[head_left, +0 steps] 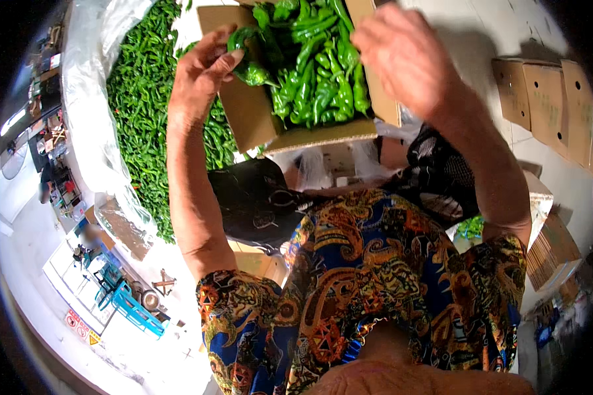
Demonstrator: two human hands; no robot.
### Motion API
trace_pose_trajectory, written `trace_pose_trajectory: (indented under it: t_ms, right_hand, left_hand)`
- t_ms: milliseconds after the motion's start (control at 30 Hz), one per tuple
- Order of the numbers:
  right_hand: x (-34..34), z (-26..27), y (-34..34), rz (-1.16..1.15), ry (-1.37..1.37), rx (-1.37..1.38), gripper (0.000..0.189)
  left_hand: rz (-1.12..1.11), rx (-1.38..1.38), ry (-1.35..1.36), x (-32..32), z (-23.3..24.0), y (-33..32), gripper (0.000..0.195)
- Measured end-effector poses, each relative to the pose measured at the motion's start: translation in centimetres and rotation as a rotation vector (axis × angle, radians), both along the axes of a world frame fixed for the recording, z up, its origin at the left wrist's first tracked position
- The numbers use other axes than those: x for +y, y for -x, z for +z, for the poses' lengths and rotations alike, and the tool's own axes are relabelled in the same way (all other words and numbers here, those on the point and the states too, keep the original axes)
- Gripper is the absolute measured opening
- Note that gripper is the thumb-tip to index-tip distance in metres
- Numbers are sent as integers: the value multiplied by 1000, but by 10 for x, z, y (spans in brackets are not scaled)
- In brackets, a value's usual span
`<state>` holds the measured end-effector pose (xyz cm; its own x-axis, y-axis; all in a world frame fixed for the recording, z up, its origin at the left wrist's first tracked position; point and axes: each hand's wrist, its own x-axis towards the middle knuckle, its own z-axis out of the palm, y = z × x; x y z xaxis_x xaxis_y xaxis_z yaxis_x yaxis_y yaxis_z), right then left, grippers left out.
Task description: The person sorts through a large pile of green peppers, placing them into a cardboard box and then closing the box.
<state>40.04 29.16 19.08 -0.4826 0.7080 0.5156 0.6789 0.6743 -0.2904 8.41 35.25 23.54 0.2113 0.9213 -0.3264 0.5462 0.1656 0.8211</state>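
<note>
In my left hand (200, 74) is a curved green pepper (253, 71), pinched between thumb and fingers over the left flap of an open cardboard box (254, 121). Many glossy long green peppers (321, 79) lie inside that box, most with their stems on. My right hand (405, 61) is raised above the box's right edge and blurred. Its fingers hide part of the right flap, and whether they hold anything does not show.
A large heap of green peppers (143, 118) spreads on the left, bordered by clear plastic sheeting (86, 98). Cardboard boxes (546, 103) stand at the right, above a stack of flattened cardboard (553, 252). A blue plastic crate (138, 311) sits at the lower left.
</note>
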Motion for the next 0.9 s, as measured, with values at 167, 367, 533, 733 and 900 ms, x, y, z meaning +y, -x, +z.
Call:
trace_pose_trajectory:
  t_ms: [167, 367, 533, 733, 900]
  right_hand:
    - [5, 41, 5, 46, 143, 56, 13]
    - [-11, 40, 16, 60, 175, -137, 12]
    - [1, 7, 12, 160, -75, -16, 12]
    - [-9, 33, 22, 138, 341, -280, 24]
    - [-3, 17, 29, 123, 198, -361, 19]
  left_hand:
    - [-206, -150, 24, -9, 1, 6, 46]
    - [-462, -120, 210, -36, -5, 10, 43]
    - [-710, 347, -97, -55, -9, -16, 44]
    - [-609, 356, -160, -43, -8, -14, 42]
    - [-739, 788, -45, -69, -45, -21, 44]
